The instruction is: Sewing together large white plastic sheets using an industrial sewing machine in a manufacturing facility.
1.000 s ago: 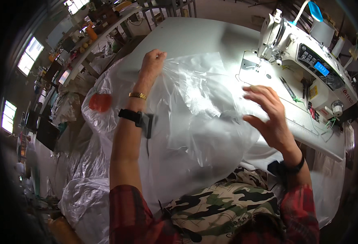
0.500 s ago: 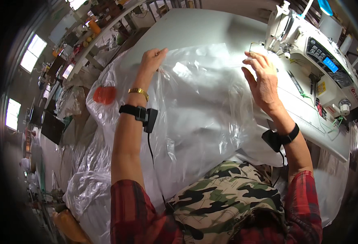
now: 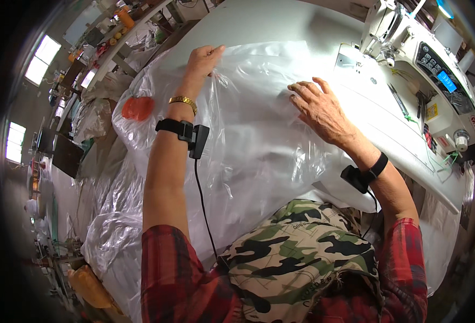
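Note:
A large clear plastic sheet (image 3: 253, 156) is spread over the pale tabletop and hangs off the left side in crumpled folds. My left hand (image 3: 200, 63) is closed on the sheet near its far left part, thumb and fingers pinched together. My right hand (image 3: 321, 110) lies over the right part of the sheet, its fingers apart and slightly bent, gripping nothing. Whether its fingertips press on the plastic is hard to tell. To the left of my left wrist, a round red patch (image 3: 137, 109) shows on or through the plastic.
A white sewing machine (image 3: 437, 81) with a lit blue display stands at the right, its needle area beyond my right hand. Tweezers (image 3: 399, 102) lie by its base. A cluttered shelf (image 3: 116, 51) runs along the far left. Camouflage cloth (image 3: 302, 258) covers my front.
My right hand has come away from beside the machine, moving left and down over the sheet. My left hand keeps its pinch. The view has shifted slightly.

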Demonstrator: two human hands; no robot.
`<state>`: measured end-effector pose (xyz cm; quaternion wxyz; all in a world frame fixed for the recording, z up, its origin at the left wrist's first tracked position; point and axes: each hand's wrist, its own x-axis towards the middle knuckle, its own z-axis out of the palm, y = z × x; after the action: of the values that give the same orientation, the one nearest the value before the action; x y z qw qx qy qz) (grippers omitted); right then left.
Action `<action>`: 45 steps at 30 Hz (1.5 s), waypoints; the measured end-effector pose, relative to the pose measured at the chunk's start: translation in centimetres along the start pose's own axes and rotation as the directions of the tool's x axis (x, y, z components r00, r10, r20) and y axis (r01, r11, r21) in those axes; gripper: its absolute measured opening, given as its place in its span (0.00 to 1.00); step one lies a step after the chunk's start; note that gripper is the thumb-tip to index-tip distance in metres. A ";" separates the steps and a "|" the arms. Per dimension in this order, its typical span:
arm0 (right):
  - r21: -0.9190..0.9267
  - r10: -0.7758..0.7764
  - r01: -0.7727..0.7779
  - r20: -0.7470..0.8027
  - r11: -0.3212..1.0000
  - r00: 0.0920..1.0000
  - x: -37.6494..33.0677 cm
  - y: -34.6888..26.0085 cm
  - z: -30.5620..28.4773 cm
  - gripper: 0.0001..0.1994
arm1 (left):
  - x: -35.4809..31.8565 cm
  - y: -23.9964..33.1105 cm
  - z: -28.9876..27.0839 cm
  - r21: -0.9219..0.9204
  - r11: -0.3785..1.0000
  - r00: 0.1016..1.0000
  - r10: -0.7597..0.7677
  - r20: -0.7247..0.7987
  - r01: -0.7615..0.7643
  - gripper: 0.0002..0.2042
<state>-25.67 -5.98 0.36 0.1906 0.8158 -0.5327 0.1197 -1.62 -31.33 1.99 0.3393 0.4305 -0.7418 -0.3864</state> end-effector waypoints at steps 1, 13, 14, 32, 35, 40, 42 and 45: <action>0.011 0.019 -0.019 0.011 1.000 1.000 0.0 0.4 0.2 0.13 | 0.0 0.0 -0.1 -0.007 1.000 1.000 -0.015 0.003 0.015 0.18; 0.680 0.425 -0.219 -0.149 0.700 0.893 0.8 1.9 -0.3 0.06 | -9.0 10.1 3.7 0.131 0.692 0.686 0.637 0.352 -0.710 0.33; 0.701 0.446 -0.226 -0.145 0.676 0.883 1.1 1.8 -0.4 0.06 | -10.1 10.6 5.0 0.193 0.636 0.654 0.650 0.387 -0.747 0.31; 0.846 0.492 -0.380 0.167 0.373 0.854 -2.7 -0.3 -5.5 0.23 | 4.8 13.2 7.9 0.036 0.882 0.854 0.444 0.271 -0.470 0.06; 0.537 0.436 -0.308 -0.128 0.786 0.891 -3.3 0.3 -3.7 0.24 | 6.8 10.1 11.3 0.163 0.877 0.863 0.382 0.330 -0.451 0.07; 0.328 0.230 -0.199 -0.059 0.924 0.971 -4.2 1.4 -1.4 0.24 | 7.6 7.5 14.6 0.342 0.843 0.896 0.313 0.316 -0.415 0.10; 0.321 0.209 -0.176 -0.069 0.930 0.976 -4.2 1.4 -1.0 0.22 | 7.7 7.2 15.0 0.323 0.872 0.911 0.268 0.313 -0.367 0.10; 0.337 0.222 -0.193 -0.050 0.922 0.974 -4.1 1.4 -1.0 0.19 | 8.1 7.0 15.0 0.317 0.900 0.919 0.184 0.348 -0.300 0.11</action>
<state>-28.59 -2.70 -0.15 0.0608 0.7691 -0.5798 0.2621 -19.99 -32.15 2.35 0.1790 0.3232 -0.8924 -0.2592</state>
